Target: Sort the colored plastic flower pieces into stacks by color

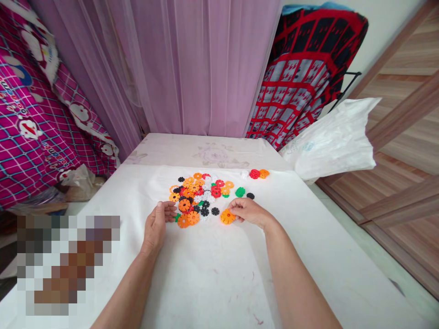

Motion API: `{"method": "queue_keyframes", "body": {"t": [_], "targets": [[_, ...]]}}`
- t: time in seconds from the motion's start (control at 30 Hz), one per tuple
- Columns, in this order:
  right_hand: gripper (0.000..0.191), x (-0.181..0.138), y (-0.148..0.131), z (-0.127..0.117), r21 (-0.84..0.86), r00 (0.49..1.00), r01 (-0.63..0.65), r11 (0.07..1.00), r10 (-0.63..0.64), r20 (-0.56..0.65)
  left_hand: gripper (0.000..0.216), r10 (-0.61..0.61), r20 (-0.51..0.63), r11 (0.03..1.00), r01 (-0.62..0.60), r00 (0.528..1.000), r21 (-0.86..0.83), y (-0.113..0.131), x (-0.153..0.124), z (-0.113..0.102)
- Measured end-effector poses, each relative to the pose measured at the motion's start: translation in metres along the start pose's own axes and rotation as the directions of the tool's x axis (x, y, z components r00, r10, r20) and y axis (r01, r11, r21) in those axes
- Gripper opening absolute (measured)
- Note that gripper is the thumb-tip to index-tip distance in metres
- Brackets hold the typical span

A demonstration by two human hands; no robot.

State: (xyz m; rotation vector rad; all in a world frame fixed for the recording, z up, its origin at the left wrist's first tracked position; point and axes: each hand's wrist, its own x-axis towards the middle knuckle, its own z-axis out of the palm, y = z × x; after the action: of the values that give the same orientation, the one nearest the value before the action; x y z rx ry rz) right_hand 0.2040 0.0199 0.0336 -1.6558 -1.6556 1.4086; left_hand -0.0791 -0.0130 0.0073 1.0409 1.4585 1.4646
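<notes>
A loose pile of flower-shaped plastic discs [207,195] in orange, red, white, black and green lies on the white-covered table [206,274]. My left hand [158,225] is at the pile's left edge, fingers stretched toward the orange discs [188,218], with nothing seen in its grip. To the right of the pile, my right hand [249,211] pinches an orange flower disc [227,216] between thumb and fingers, low over the cloth. Just beyond that hand lie green discs [240,192] and a black disc [250,196].
Red discs [254,174], orange discs [264,173] and white discs [244,174] sit in a row farther back on the right. A white plastic bag [336,141] stands at the table's right edge. Purple curtains [206,68] hang behind. A pixelated patch covers the lower left.
</notes>
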Motion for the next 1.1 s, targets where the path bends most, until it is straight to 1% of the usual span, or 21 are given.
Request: {"method": "queue_keyframes", "body": {"t": [0.13,0.23,0.27,0.33,0.4,0.43,0.5,0.6,0.67,0.77,0.8,0.87,0.93,1.0,1.03,1.1], "targets": [[0.005,0.003,0.006,0.000,-0.099,1.000,-0.009,0.995,0.007,-0.017,0.070,-0.004,-0.003,1.000,0.003,1.000,-0.006,0.000,0.000,0.000],[0.009,-0.002,0.004,-0.003,-0.248,0.996,0.030,0.968,-0.050,-0.074,0.069,0.000,0.006,1.000,0.000,1.000,-0.008,-0.001,0.000,0.000],[0.013,-0.006,0.001,-0.003,-0.302,0.994,0.041,0.952,-0.070,-0.084,0.069,0.001,0.008,1.000,-0.001,1.000,-0.009,-0.001,0.000,0.000],[0.030,-0.014,-0.007,0.000,-0.408,0.994,0.045,0.912,-0.080,-0.068,0.069,-0.001,0.008,1.000,0.001,1.000,-0.013,-0.001,0.000,0.000],[0.049,-0.021,-0.018,0.006,-0.520,0.998,0.015,0.854,-0.047,-0.048,0.070,-0.003,0.006,1.000,0.003,1.000,-0.018,-0.001,0.000,0.000],[0.053,-0.024,-0.024,0.011,-0.580,0.999,-0.001,0.814,-0.030,-0.045,0.070,-0.003,0.004,1.000,0.003,1.000,-0.022,-0.001,0.000,0.000],[0.049,-0.027,-0.032,0.021,-0.682,0.998,-0.020,0.731,-0.021,-0.052,0.071,-0.007,0.001,0.999,0.007,1.000,-0.032,-0.001,0.001,0.001],[0.035,-0.027,-0.037,0.032,-0.765,0.999,-0.004,0.644,-0.038,-0.037,0.072,-0.017,0.000,0.999,0.017,1.000,-0.049,-0.001,0.001,0.001],[0.033,-0.026,-0.037,0.034,-0.789,0.999,-0.004,0.614,-0.038,-0.035,0.073,-0.022,-0.004,0.998,0.022,1.000,-0.056,-0.001,0.001,0.001],[0.039,-0.028,-0.040,0.034,-0.806,0.998,-0.023,0.591,-0.035,-0.053,0.074,-0.027,-0.010,0.998,0.026,1.000,-0.063,-0.001,0.001,0.002],[0.040,-0.029,-0.042,0.036,-0.814,0.996,-0.019,0.581,-0.057,-0.064,0.074,-0.029,-0.009,0.998,0.028,1.000,-0.064,-0.002,0.001,0.002],[0.035,-0.029,-0.050,0.043,-0.828,0.983,0.016,0.561,-0.161,-0.091,0.073,-0.029,-0.006,0.997,0.029,1.000,-0.065,-0.002,0.001,0.003],[0.026,-0.028,-0.058,0.057,-0.829,0.947,0.090,0.551,-0.306,-0.100,0.072,-0.029,-0.004,0.997,0.029,1.000,-0.067,-0.003,0.001,0.003],[0.021,-0.023,-0.063,0.077,-0.821,0.910,0.171,0.544,-0.407,-0.080,0.071,-0.027,-0.001,0.997,0.027,1.000,-0.071,-0.003,0.001,0.002],[0.021,-0.021,-0.064,0.087,-0.819,0.901,0.199,0.538,-0.428,-0.062,0.071,-0.027,0.000,0.997,0.027,1.000,-0.073,-0.004,0.001,0.002],[0.022,-0.015,-0.062,0.104,-0.822,0.900,0.212,0.529,-0.433,-0.047,0.071,-0.025,0.002,0.997,0.025,1.000,-0.074,-0.004,0.001,0.002]]}}
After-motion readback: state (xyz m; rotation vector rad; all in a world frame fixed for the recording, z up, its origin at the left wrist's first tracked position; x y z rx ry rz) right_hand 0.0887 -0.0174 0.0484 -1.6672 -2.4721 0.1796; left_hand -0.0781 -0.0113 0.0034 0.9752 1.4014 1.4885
